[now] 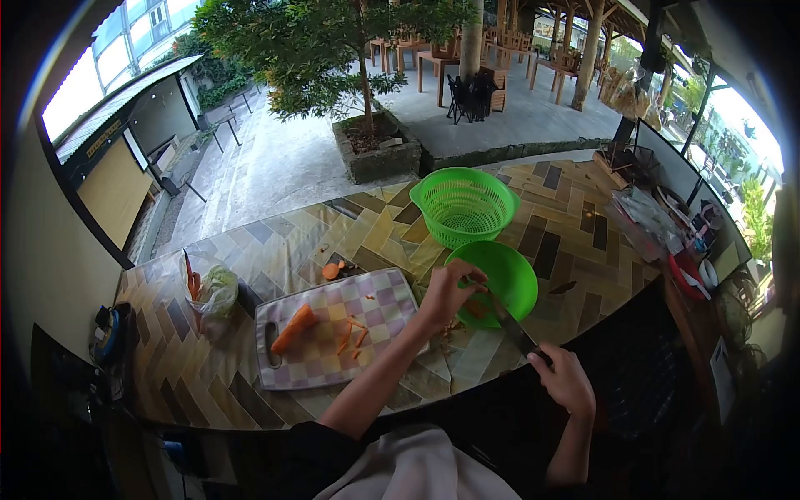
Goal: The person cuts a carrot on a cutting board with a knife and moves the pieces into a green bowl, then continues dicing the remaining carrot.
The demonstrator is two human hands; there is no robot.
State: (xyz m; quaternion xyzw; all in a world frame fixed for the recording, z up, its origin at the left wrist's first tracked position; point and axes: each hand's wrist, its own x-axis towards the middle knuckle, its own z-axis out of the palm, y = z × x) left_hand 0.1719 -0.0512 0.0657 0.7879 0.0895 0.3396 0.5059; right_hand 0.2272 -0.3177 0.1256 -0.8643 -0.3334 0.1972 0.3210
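My right hand [565, 379] is closed around the handle of a knife [518, 333], whose blade points up and left over a green bowl [518, 279]. My left hand [450, 292] is over the bowl's left side, its fingers bent together by the blade's tip; what they hold is too small to tell. Orange bits of carrot [475, 308] show in the bowl below the fingers. Left of my forearm lies a checked cutting board [287, 371], with a peeled carrot piece [293, 327] and several carrot sticks [345, 337] on it.
A green colander [462, 204] stands just behind the bowl. Carrot end pieces [332, 271] lie beyond the board. At left is a plastic bag of vegetables [218, 292]. Plastic bags [646, 218] and a red container [688, 273] crowd the right end of the patterned table [192, 383].
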